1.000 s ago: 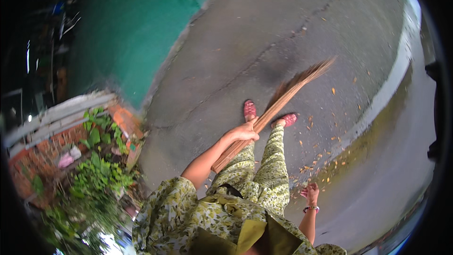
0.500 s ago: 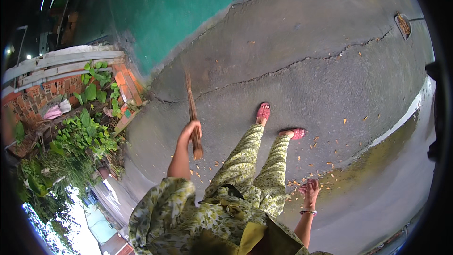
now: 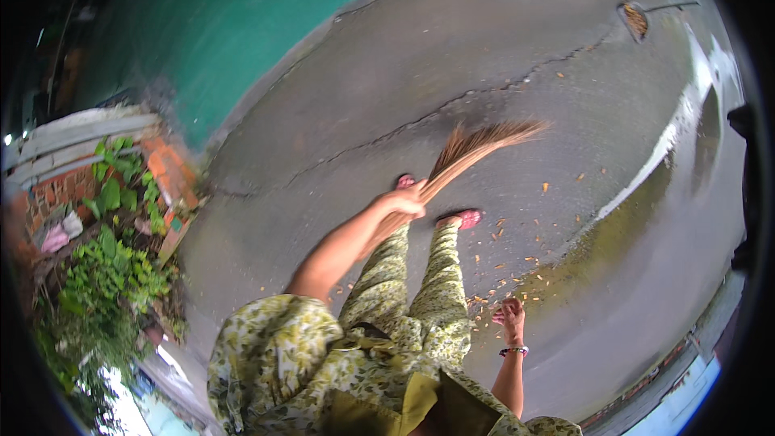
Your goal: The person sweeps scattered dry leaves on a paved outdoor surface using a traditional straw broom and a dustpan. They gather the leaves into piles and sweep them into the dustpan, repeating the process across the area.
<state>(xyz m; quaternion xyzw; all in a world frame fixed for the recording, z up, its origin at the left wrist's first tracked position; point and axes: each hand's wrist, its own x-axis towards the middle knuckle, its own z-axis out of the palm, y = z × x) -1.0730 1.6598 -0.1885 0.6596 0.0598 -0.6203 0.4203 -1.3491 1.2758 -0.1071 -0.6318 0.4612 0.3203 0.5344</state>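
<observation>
My left hand (image 3: 408, 199) is closed around a short straw broom (image 3: 464, 161), out in front of my legs. The broom's bristles fan out and bend toward the right above the pavement, and its butt end slants down behind my left forearm. Down at my right side hangs my right hand (image 3: 510, 319), wearing a beaded bracelet on the wrist. Its fingers are loosely curled, a little apart, and nothing shows in them. Small fallen yellow-brown leaves (image 3: 529, 277) lie scattered on the ground near it.
A dustpan (image 3: 634, 21) with leaves in it rests at the far right, its handle pointing right. A long crack (image 3: 387, 136) crosses the grey pavement. Green plants (image 3: 109, 266) and low brickwork (image 3: 171, 173) border the left, below a green painted surface (image 3: 242, 40).
My left hand has swung the broom rightward, from pointing away at my left to across my front, its bristles now spread. The view has shifted slightly; my right hand still hangs at my side.
</observation>
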